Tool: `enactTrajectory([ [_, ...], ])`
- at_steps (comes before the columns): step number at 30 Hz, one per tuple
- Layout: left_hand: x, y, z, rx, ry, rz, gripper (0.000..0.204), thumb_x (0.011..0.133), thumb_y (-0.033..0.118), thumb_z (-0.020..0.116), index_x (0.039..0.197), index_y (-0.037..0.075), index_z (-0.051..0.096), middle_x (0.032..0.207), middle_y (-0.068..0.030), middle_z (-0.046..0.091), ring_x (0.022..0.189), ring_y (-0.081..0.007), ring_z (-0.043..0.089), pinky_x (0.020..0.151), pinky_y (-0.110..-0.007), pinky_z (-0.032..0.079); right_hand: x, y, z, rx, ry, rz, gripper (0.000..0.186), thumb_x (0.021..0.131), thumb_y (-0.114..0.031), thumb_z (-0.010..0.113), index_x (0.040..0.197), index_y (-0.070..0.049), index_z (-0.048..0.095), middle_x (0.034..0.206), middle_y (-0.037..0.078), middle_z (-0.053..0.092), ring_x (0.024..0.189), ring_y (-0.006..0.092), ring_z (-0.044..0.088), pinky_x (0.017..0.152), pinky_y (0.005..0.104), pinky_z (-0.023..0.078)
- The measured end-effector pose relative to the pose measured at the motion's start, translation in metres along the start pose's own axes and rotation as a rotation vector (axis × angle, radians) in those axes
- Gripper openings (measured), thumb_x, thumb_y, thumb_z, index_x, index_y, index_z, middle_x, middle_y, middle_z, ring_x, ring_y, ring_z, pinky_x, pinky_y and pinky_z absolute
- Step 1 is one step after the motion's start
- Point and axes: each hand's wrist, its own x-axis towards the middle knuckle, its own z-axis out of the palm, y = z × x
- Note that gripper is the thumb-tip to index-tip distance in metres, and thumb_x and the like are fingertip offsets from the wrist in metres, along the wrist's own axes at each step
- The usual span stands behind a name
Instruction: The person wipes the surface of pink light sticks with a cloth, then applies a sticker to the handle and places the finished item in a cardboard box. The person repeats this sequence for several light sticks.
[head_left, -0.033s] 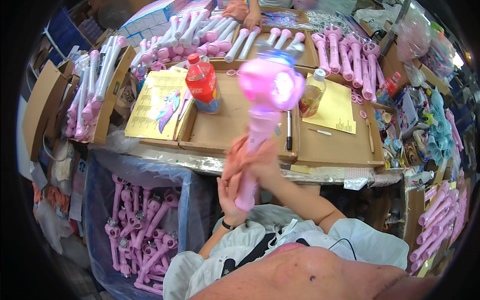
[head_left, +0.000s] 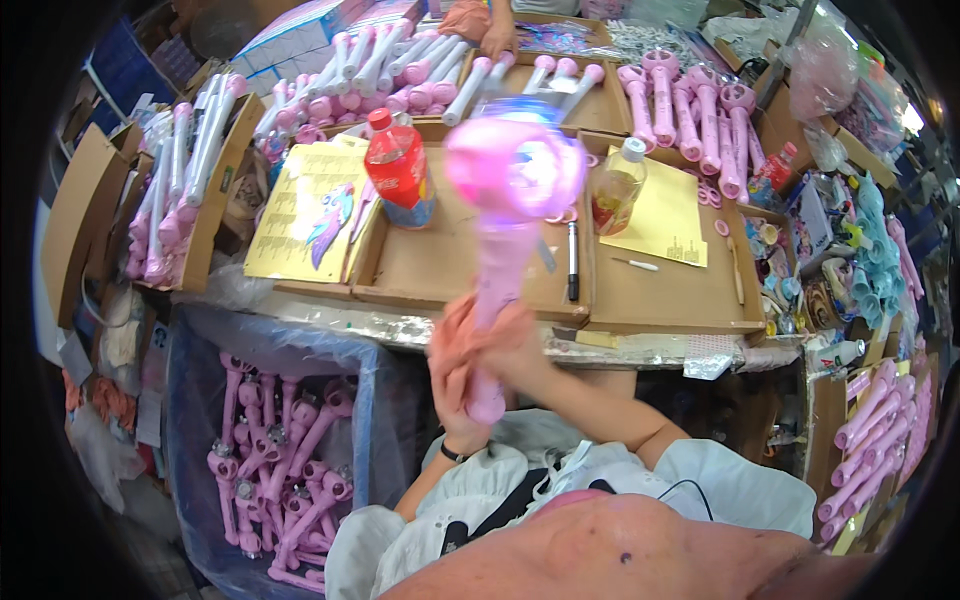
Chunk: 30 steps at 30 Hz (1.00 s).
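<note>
A pink toy light-up wand (head_left: 495, 255) stands nearly upright in front of me, its round head lit pink and blue and smeared by motion. My left hand (head_left: 460, 425), with a black band at the wrist, closes round the lower handle. Round the same handle, slightly higher, my right hand (head_left: 520, 360) is closed on an orange cloth (head_left: 465, 335) wrapped against the wand. The cloth hides part of the fingers of both hands. The handle's pink lower end (head_left: 486, 402) sticks out beneath them.
A blue bin (head_left: 370, 400) of pink wands stands at left. On the bench are cardboard trays (head_left: 670, 310), a red-labelled bottle (head_left: 400, 170), a bottle of yellowish liquid (head_left: 620, 190), a marker (head_left: 573, 260) and yellow sheets (head_left: 300, 215). Another person's hand (head_left: 498, 40) is at the back.
The wand, with both hands and the cloth, has shifted a little left. The other person's hand at the back has moved slightly left too.
</note>
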Motion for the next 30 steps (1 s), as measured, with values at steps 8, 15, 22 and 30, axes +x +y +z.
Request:
enactTrajectory([
  [8, 0.016, 0.047, -0.011, 0.474, 0.02, 0.185, 0.071, 0.088, 0.047, 0.051, 0.135, 0.0, 0.028, 0.124, -0.0146, 0.047, 0.12, -0.0251, 0.046, 0.106, -0.038, 0.032, -0.036, 0.031, -0.018, -0.651, -0.22, -0.034, 0.071, 0.065, -0.017, 0.076, 0.126, -0.007, 0.043, 0.105, 0.014, 0.062, 0.092, 0.0287, 0.064, 0.076, 0.0367, 0.051],
  [15, 0.032, 0.093, -0.008, 0.112, -0.148, 0.299, 0.088, 0.073, 0.06, 0.066, 0.127, -0.003, 0.035, 0.102, -0.0107, 0.049, 0.106, -0.0241, 0.05, 0.113, -0.048, 0.018, -0.041, 0.023, -0.018, -1.084, -0.389, -0.023, 0.059, 0.07, -0.022, 0.069, 0.124, -0.009, 0.047, 0.096, 0.014, 0.063, 0.087, 0.0336, 0.063, 0.073, 0.043, 0.05],
  [22, 0.031, 0.122, -0.004, -0.155, -0.155, 0.357, 0.079, 0.07, 0.046, 0.077, 0.12, -0.002, 0.038, 0.1, -0.0087, 0.048, 0.096, -0.021, 0.049, 0.111, -0.043, 0.024, -0.052, 0.009, -0.062, -0.818, -0.475, 0.051, 0.059, 0.065, -0.02, 0.077, 0.117, -0.007, 0.052, 0.102, 0.013, 0.062, 0.092, 0.0269, 0.063, 0.08, 0.0356, 0.05],
  [30, 0.04, 0.12, 0.0, -0.044, 0.106, 0.375, 0.081, 0.076, 0.058, 0.061, 0.13, 0.004, 0.036, 0.099, -0.0096, 0.052, 0.09, -0.0222, 0.054, 0.099, -0.044, 0.041, -0.059, 0.032, -0.069, -0.344, -0.29, 0.202, 0.066, 0.064, -0.013, 0.079, 0.123, -0.004, 0.05, 0.119, 0.007, 0.055, 0.109, 0.0168, 0.052, 0.096, 0.0298, 0.041],
])
